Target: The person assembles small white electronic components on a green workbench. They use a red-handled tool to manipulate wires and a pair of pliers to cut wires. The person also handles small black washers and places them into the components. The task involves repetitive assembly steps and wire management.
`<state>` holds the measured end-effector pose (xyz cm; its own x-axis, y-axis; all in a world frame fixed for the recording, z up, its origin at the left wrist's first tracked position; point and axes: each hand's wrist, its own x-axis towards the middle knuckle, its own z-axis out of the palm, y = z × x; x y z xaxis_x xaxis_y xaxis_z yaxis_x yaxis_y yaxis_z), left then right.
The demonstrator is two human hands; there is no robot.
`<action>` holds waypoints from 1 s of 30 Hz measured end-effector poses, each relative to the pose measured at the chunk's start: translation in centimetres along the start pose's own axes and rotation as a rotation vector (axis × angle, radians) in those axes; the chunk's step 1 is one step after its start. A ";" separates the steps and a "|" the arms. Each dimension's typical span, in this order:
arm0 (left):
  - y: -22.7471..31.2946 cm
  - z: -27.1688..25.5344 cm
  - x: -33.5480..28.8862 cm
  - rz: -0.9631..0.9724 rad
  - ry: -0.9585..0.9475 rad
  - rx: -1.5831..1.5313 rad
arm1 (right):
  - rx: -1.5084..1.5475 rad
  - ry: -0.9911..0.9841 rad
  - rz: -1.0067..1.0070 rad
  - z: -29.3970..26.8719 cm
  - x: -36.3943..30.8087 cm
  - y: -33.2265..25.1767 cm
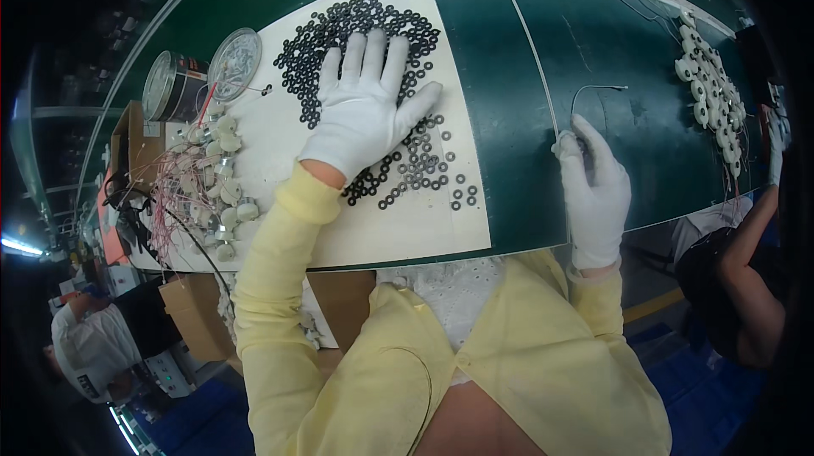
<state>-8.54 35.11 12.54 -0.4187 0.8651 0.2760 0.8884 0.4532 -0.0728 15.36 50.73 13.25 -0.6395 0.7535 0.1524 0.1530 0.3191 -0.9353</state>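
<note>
Gloved in white, my left hand point(360, 113) lies palm down on a spread of small black rings point(305, 53). Its fingers are stretched out and the thumb stands apart. The rings cover much of a white sheet point(424, 240), densely beyond the fingers and more loosely to the right of the wrist. My right hand point(600, 202), also in a white glove, is over the green tabletop with its fingers bent together. A thin bent wire point(593, 87) rises from its index fingertip; the fingers seem closed on the wire's lower end, which is hidden.
Left of the sheet are a tin point(180, 83), a round clear lid point(236, 64) and a heap of white parts with wires point(220, 176). More white round parts point(708, 87) lie at the far right. Co-workers point(755, 269) point(93, 337) are at both sides.
</note>
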 end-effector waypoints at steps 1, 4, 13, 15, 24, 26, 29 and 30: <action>-0.5 0.0 -0.3 0.034 -0.041 0.032 | -0.008 0.000 0.000 0.0 0.1 -0.1; -1.8 0.1 -1.8 0.146 -0.135 0.113 | 0.016 0.009 -0.020 0.0 0.1 0.0; -0.3 -0.9 -0.6 0.044 0.071 0.078 | 0.029 -0.010 0.032 0.1 0.3 0.1; -0.4 -0.3 -1.0 0.065 0.055 0.101 | 0.024 -0.006 0.012 0.0 0.3 0.0; 1.3 -1.4 -1.8 0.100 0.009 0.055 | -0.011 0.003 -0.034 0.2 0.3 0.5; 1.0 -1.5 -2.1 0.118 0.015 0.073 | -0.011 -0.008 -0.028 0.1 0.3 0.4; 0.7 -2.0 -2.6 0.107 -0.016 0.098 | -0.006 -0.017 -0.004 0.1 0.3 0.0; 0.6 -2.0 -2.9 0.119 -0.008 0.125 | -0.002 -0.016 -0.006 0.1 0.3 0.0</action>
<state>-6.45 32.42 13.63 -0.3141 0.9155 0.2512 0.9016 0.3706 -0.2233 15.10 50.85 13.21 -0.6524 0.7423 0.1526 0.1511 0.3248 -0.9336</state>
